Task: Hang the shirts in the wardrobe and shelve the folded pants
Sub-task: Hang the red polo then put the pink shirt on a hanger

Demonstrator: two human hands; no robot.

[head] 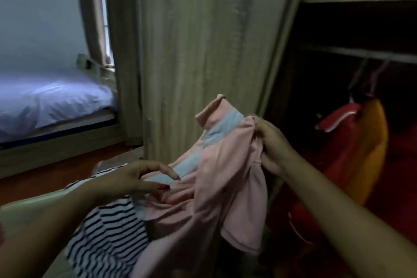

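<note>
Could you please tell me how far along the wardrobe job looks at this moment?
Done: a red garment and a yellow garment hang on the wardrobe rail. In hand: the right hand grips the pink shirt at its shoulder; the left hand touches its front. Left: the striped shirt lies below, unhung. No folded pants show.

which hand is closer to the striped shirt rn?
Left. The left hand is just above the striped shirt; the right hand is farther right, gripping the pink shirt at its shoulder.
</note>
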